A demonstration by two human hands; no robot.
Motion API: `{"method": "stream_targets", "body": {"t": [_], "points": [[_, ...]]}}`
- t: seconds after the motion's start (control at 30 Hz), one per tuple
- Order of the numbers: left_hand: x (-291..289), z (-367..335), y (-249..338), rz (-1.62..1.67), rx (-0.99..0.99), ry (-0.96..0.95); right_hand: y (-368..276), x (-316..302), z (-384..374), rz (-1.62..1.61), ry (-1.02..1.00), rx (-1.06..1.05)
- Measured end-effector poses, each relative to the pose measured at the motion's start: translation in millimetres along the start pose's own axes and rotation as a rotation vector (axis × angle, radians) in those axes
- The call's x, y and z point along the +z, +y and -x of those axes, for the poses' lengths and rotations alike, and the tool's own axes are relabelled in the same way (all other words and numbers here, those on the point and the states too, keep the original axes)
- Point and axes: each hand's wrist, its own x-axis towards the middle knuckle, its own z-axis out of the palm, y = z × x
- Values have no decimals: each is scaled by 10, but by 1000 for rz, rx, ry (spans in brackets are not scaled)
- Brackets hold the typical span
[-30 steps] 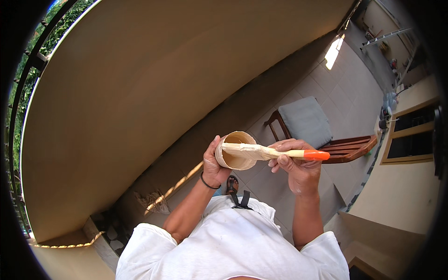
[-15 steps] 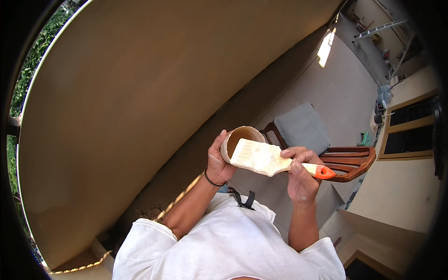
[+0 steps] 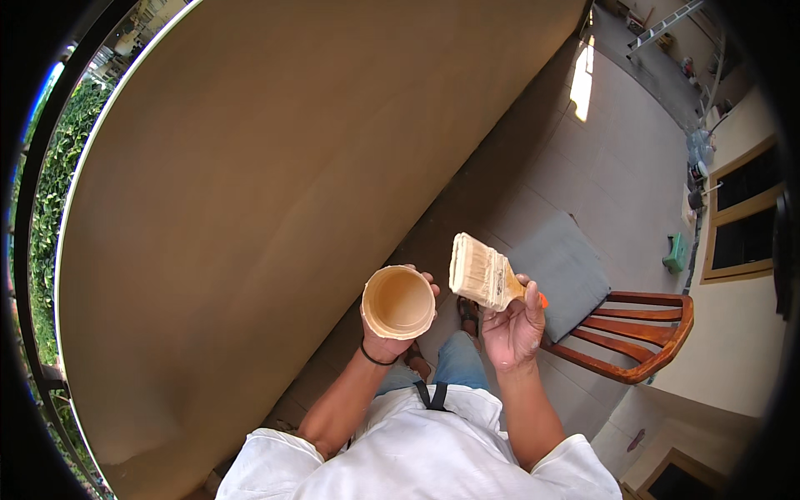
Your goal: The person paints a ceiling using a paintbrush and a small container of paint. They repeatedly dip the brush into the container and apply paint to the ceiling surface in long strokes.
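My left hand (image 3: 390, 346) is wrapped round a round paint cup (image 3: 367, 305), its mouth facing up and its rim crusted with pale paint. Cream-coloured paint coats the cup's inside. In my right hand (image 3: 514, 333) I grip a wide paintbrush (image 3: 486, 275) by its handle, of which an orange end shows past my fingers. The bristles are coated in cream paint and point up and to the left. Brush and cup are apart, with a small gap between them.
A broad tan wall (image 3: 275, 167) fills the left and middle. To my right stands a wooden chair (image 3: 646, 333) with a grey cushion (image 3: 562, 271), on a tiled floor (image 3: 612, 175). Farther off are a small green stool (image 3: 675, 252), wooden-framed windows (image 3: 742, 221) and a ladder (image 3: 667, 27).
The brush has lifted off the cup's rim and swung to the right, bristles now more upward. My left hand has lowered the cup slightly, and its inside shows more fully.
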Motion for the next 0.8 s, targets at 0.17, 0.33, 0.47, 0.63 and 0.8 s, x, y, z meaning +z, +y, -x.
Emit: {"method": "stream_targets", "body": {"t": [0.17, 0.33, 0.47, 0.63, 0.8], "points": [[63, -102, 57, 105, 42, 83, -309, 21, -1251, 65, -94, -29], [172, -130, -157, 118, 198, 191, -546, 276, -2735, 379, -105, -287], [250, -243, -280, 144, 295, 241, -449, 270, -3596, 1009, -256, -652], [361, -348, -385, 136, 351, 260, 29, 263, -4244, 1284, -448, -1204], [510, -449, -428, 141, 376, 300, 375, 481, -3708, 1422, -608, -1274]]}}
